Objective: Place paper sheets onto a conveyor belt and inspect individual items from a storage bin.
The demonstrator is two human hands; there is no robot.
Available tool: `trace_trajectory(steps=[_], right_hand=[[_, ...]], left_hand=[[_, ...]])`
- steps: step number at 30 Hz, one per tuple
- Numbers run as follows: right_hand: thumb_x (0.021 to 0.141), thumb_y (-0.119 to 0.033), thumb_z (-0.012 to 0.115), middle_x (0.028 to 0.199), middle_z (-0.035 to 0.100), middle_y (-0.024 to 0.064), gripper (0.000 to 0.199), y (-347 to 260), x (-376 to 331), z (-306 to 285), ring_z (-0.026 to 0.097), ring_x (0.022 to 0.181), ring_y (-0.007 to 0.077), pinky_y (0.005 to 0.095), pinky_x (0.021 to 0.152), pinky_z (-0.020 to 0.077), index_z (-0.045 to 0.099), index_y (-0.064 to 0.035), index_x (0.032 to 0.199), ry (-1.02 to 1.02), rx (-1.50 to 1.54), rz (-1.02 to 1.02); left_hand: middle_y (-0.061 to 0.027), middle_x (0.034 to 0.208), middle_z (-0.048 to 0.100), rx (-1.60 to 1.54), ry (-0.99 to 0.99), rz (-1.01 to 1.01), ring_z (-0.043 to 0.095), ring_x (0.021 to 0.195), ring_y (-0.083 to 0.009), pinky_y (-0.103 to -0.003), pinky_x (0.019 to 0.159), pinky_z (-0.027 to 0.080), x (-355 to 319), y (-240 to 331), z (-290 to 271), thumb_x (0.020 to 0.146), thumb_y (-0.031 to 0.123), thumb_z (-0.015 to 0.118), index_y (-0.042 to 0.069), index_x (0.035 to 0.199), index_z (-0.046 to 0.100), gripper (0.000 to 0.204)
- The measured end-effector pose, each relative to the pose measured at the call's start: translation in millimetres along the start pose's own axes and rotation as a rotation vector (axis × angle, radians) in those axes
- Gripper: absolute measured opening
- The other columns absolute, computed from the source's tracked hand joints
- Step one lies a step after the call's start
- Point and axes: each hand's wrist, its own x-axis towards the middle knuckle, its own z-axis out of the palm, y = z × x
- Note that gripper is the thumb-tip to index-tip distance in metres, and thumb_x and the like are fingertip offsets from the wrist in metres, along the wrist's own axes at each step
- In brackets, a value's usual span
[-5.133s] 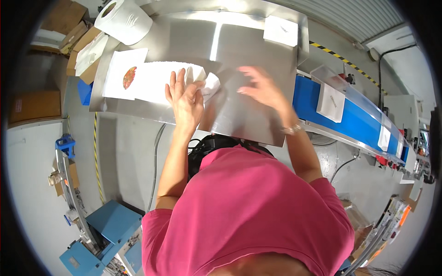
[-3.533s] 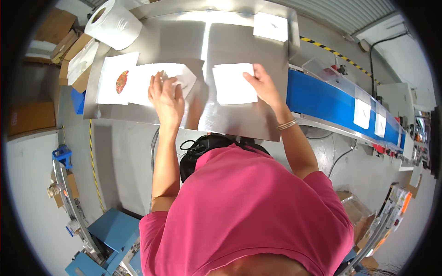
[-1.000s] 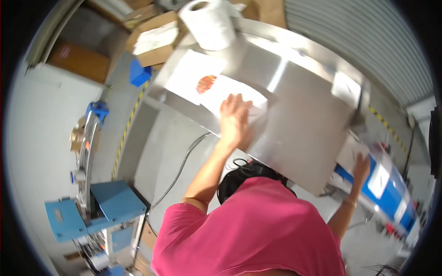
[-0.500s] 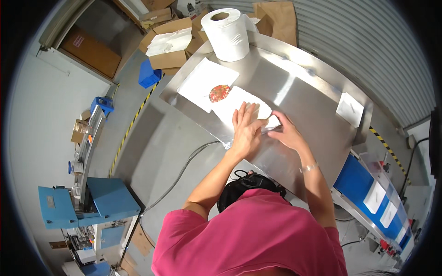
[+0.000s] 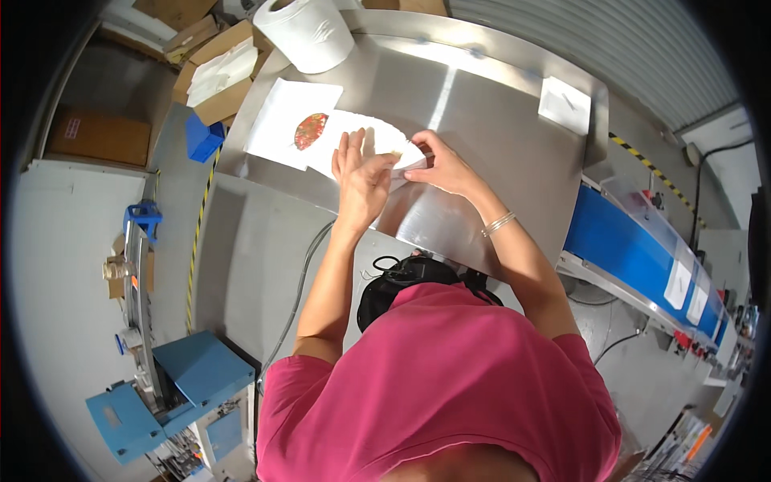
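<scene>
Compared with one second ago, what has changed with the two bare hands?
The right hand moved left, from the blue conveyor belt, releasing a flat white piece, to the right end of the fanned white sheets. The left hand stayed on them.

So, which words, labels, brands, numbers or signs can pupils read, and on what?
None is readable.
Label on brown boxy thing: too small.
Plate on blue machine: too small.
Far-right white sheet on steel table: mark too small.
White pieces on blue conveyor: marks too small.
Red oval beside white stack: no legible letters.
</scene>
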Motion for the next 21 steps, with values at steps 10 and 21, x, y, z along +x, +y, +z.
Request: trace_trajectory(steps=[10,21], right_hand=[[0.072,-0.012,0.074,0.114,0.052,0.0101,0.054,-2,-12,-3,0.053,0.102,0.0191,0.0326,0.086,0.0460,0.045,-0.0042,0.117,0.005,-0.006,-0.014],[0.068,-0.013,0.076,0.104,0.057,0.0102,0.055,-8,-3,-4,0.054,0.098,0.0208,0.0322,0.086,0.0440,0.048,-0.0060,0.115,-0.081,-0.012,-0.062]], left_hand=[[-0.0193,0.139,0.034,0.046,-0.111,0.001,0.020,0.134,-0.0400,-0.050,0.108,0.012,-1,5,-4,0.073,0.004,0.065,0.020,0.094,0.070,0.027],[-0.0228,0.141,0.028,0.133,-0.188,-0.033,0.018,0.133,-0.0432,-0.054,0.106,0.012,4,-1,-11,0.067,0.017,0.073,0.016,0.107,0.063,0.042]])
